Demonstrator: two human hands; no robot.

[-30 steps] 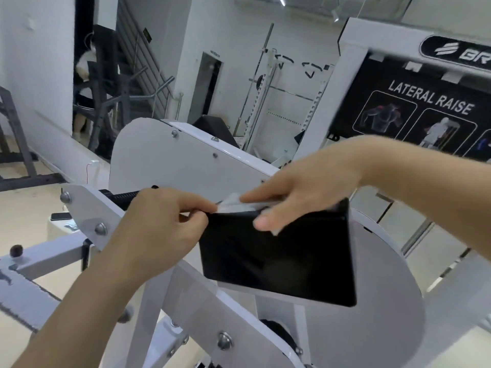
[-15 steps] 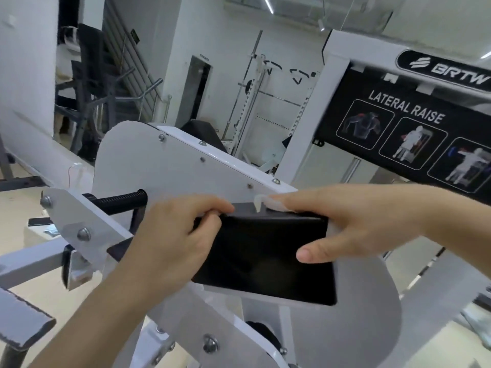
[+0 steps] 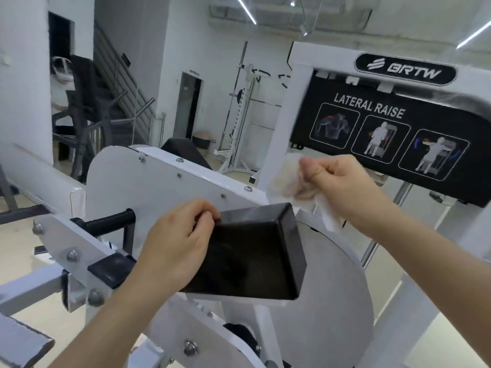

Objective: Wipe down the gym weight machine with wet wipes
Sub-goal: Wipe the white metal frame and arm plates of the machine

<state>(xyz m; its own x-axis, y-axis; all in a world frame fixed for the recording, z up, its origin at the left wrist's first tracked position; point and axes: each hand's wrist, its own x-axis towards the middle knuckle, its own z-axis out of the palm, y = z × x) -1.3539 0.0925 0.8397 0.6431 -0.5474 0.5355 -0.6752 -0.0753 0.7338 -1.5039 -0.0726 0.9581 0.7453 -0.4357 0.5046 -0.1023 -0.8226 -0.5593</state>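
Note:
A white lateral raise machine (image 3: 159, 187) fills the view, with a round white cam plate and a black instruction panel (image 3: 385, 134). A glossy black wipe pack (image 3: 255, 256) rests against the machine's white plate. My left hand (image 3: 175, 245) grips the pack's upper left corner. Up and to the right of the pack, my right hand (image 3: 342, 181) pinches a crumpled white wet wipe (image 3: 287, 179) in the air. The wipe is clear of the pack and hangs loose below my fingers.
A black ribbed handle (image 3: 111, 221) sticks out left of my left hand. A black pad (image 3: 111, 269) sits on the machine arm below it. A white rack (image 3: 239, 115) and grey stairs (image 3: 119, 83) stand farther back.
My right hand has pulled the wipe out of the pack's top and lifted it up and right. My left hand kept its hold on the pack.

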